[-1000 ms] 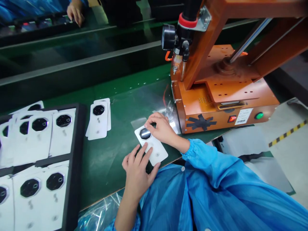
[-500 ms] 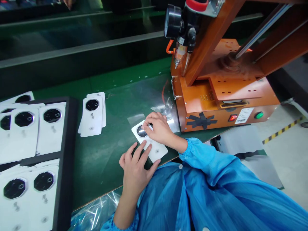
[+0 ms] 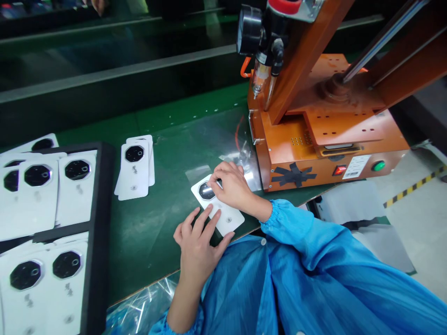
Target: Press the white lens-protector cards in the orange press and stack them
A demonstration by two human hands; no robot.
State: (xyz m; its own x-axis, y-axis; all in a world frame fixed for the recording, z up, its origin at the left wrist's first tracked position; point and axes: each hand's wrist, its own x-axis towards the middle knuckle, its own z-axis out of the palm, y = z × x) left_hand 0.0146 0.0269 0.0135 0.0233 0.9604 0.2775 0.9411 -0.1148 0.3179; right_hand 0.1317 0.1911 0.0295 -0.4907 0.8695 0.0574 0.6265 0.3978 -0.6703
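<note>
A white phone back cover (image 3: pixel 228 218) lies aslant on the green bench near its front edge. Its black octagonal camera window (image 3: pixel 207 190) is at the far end, with a small dark print lower down. My left hand (image 3: pixel 199 239) spreads its fingers along the near left side of the cover, fingertips on or at its edge, thumb by the bottom corner. Over the far right part, my right hand (image 3: pixel 230 186) is bent with thumb and forefinger drawn together at the window. What lies between those fingers, if anything, is too small to make out.
Two overlapping white back covers (image 3: pixel 134 170) lie to the left. Further left, a black divided tray (image 3: pixel 99 223) holds several more. An orange press machine (image 3: pixel 293 153) with a pressure gauge stands at right. Clear film (image 3: pixel 197 174) lies beyond the cover; a plastic bag (image 3: pixel 139 307) is below the edge.
Both hands keep nearly the same place on the back cover. The whole view has shifted very slightly; nothing has been taken up or let go.
</note>
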